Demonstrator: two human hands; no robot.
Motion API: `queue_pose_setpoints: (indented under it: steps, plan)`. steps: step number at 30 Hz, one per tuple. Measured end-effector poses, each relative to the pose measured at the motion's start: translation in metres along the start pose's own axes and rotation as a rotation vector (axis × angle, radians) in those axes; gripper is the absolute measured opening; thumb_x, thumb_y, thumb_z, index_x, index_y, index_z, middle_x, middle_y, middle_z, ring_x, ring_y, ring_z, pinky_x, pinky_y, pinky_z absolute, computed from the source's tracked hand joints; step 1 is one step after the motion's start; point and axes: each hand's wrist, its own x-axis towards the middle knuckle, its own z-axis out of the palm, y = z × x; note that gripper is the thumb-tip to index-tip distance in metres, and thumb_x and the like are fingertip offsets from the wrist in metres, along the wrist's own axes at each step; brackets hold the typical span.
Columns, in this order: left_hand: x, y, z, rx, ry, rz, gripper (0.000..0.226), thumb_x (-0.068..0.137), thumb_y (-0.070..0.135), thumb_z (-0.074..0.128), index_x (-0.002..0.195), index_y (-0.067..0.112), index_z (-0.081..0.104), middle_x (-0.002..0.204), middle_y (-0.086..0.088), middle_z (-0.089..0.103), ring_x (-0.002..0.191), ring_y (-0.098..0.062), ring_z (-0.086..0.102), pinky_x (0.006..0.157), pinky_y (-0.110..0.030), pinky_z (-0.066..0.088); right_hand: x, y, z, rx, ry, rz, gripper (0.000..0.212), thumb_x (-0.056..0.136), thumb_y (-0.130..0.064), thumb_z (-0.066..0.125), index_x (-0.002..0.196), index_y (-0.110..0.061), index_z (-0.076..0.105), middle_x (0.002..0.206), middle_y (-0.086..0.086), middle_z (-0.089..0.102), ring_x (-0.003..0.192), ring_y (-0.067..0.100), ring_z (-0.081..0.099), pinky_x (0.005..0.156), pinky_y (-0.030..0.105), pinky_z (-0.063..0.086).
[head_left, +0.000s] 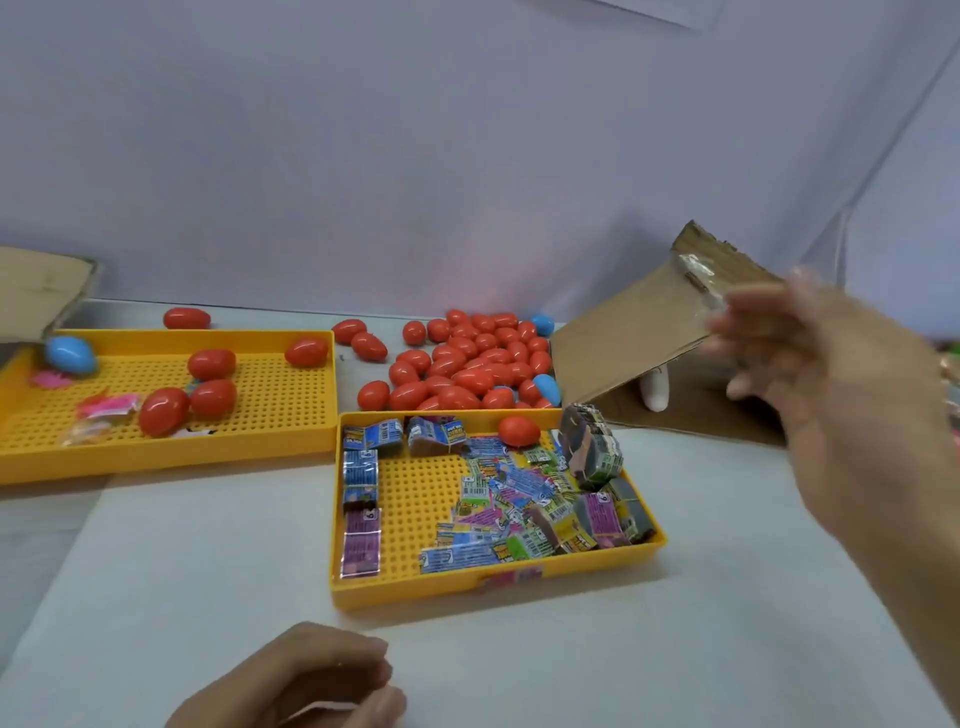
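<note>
Cardboard box (631, 340) lies on its side at the table's right, flap raised. Your right hand (831, 374) is up in front of the flap, fingers spread and blurred, contact unclear. Your left hand (306, 680) rests loosely curled and empty, near the yellow tray (467, 590) of leaflets (519, 514). Red eggs (467, 364) are heaped behind it.

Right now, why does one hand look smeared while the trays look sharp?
Head view: the right hand is motion-blurred in front of the cardboard flap; the left hand is slightly soft; the near yellow tray looks sharper; lighting is even, shadows faint.
</note>
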Motion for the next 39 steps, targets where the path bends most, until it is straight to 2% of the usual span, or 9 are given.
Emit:
queue_pose_setpoints:
  steps: [3,6,10,14,19,24,28,31,39]
  plan:
    - [-0.005,-0.002,-0.006,0.052,0.078,0.124,0.019,0.057,0.011,0.087,0.070,0.020,0.077,0.067,-0.012,0.073,0.060,-0.025,0.073,0.056,-0.022,0.058,-0.071,0.025,0.049,0.386,-0.419,0.433,0.041,0.074,-0.053,0.071,0.075,-0.012,0.075,0.062,0.010,0.064,0.047,0.018,0.058,0.037,0.022,0.041]
    - [-0.002,0.003,-0.012,-0.046,0.054,0.170,0.013,0.069,0.020,0.085,0.079,0.018,0.077,0.069,-0.011,0.072,0.061,-0.026,0.072,0.056,-0.025,0.057,-0.132,0.050,0.088,0.428,-0.594,0.631,0.060,0.047,-0.060,0.086,0.070,-0.006,0.073,0.052,0.016,0.057,0.036,0.019,0.048,0.036,0.017,0.033]
    - [0.023,0.019,-0.037,0.084,0.217,0.289,0.013,0.081,0.007,0.080,0.084,0.019,0.076,0.077,-0.003,0.073,0.066,-0.015,0.070,0.058,-0.019,0.054,-0.159,0.064,0.099,0.200,-0.810,0.549,0.042,0.056,-0.055,0.072,0.071,-0.016,0.076,0.053,0.013,0.063,0.046,0.015,0.054,0.046,0.019,0.039]
    - [0.097,0.047,-0.077,0.565,0.441,0.450,0.010,0.088,0.016,0.074,0.091,0.024,0.069,0.091,0.011,0.068,0.088,-0.008,0.065,0.075,-0.022,0.054,-0.155,0.065,0.099,0.130,-0.908,0.519,0.043,0.054,-0.059,0.069,0.073,-0.022,0.076,0.057,0.009,0.066,0.050,0.010,0.057,0.051,0.017,0.041]
    - [0.180,0.052,-0.113,1.170,0.363,-0.019,0.035,0.088,0.035,0.072,0.114,0.011,0.071,0.112,-0.008,0.068,0.103,-0.023,0.060,0.084,-0.033,0.047,-0.152,0.065,0.098,0.140,-0.930,0.524,0.045,0.053,-0.061,0.066,0.074,-0.023,0.076,0.056,0.007,0.066,0.049,0.012,0.052,0.050,0.018,0.039]
    - [0.159,0.061,-0.099,0.989,0.429,0.293,0.030,0.088,0.019,0.074,0.118,0.015,0.068,0.106,0.002,0.066,0.094,-0.013,0.060,0.076,-0.017,0.044,-0.149,0.066,0.097,0.206,-0.922,0.538,0.041,0.058,-0.059,0.065,0.074,-0.023,0.076,0.055,0.005,0.065,0.048,0.011,0.049,0.048,0.017,0.038]
    - [0.090,0.069,-0.056,0.521,0.041,0.549,0.048,0.074,0.026,0.086,0.116,0.024,0.063,0.099,0.007,0.070,0.096,-0.013,0.069,0.079,-0.020,0.057,-0.147,0.070,0.097,0.312,-0.843,0.550,0.040,0.064,-0.054,0.066,0.075,-0.017,0.076,0.052,0.008,0.061,0.041,0.012,0.046,0.041,0.015,0.035]
    - [0.040,0.051,-0.026,0.308,-0.139,0.525,0.042,0.072,0.025,0.085,0.110,0.020,0.068,0.101,0.002,0.071,0.099,-0.024,0.069,0.081,-0.027,0.057,-0.147,0.072,0.098,0.376,-0.757,0.565,0.049,0.069,-0.060,0.064,0.076,-0.013,0.074,0.051,0.010,0.058,0.036,0.013,0.042,0.037,0.015,0.031]
    - [-0.003,0.009,-0.017,0.176,-0.174,0.503,0.035,0.072,0.018,0.084,0.105,0.019,0.074,0.101,0.001,0.070,0.097,-0.027,0.069,0.080,-0.036,0.058,-0.145,0.065,0.084,0.201,-0.781,0.538,0.069,0.067,-0.084,0.058,0.068,-0.016,0.069,0.052,0.007,0.062,0.036,0.010,0.047,0.036,0.014,0.031]
